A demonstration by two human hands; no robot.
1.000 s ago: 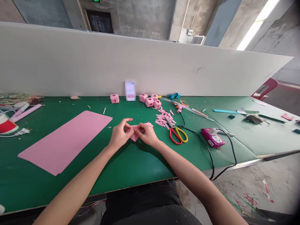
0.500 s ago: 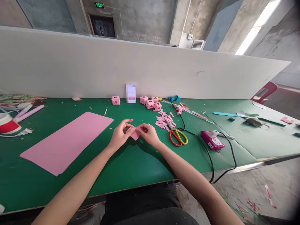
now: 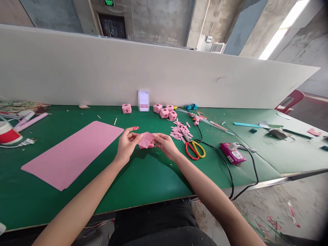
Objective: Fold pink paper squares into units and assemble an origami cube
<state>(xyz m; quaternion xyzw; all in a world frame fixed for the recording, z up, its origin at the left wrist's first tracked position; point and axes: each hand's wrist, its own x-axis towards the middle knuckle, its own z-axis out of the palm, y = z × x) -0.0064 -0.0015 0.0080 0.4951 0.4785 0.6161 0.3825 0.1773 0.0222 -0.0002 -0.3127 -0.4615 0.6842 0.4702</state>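
A small creased square of pink paper (image 3: pixel 146 139) is stretched between my two hands above the table. My left hand (image 3: pixel 127 145) pinches its left corner, with red showing at the tip of a raised finger. At the opposite corner, my right hand (image 3: pixel 165 145) grips the paper between thumb and fingers. Just beneath it lies a small stack of pink paper pieces (image 3: pixel 146 146), partly hidden by the sheet. A large pink sheet (image 3: pixel 73 153) rests flat to the left of my left hand.
Beyond my hands stand folded pink paper cubes (image 3: pixel 164 113) and a phone (image 3: pixel 144 100) with a blurred screen. Scissors (image 3: pixel 194 150), pink scraps (image 3: pixel 179 131), a pink glue gun (image 3: pixel 197 119) and a purple power adapter (image 3: pixel 232 153) with a black cord lie right. A white partition (image 3: pixel 102 71) closes the back.
My hands have moved apart, and the pink paper between them has gone from folded to opened out. The stack beneath now shows.
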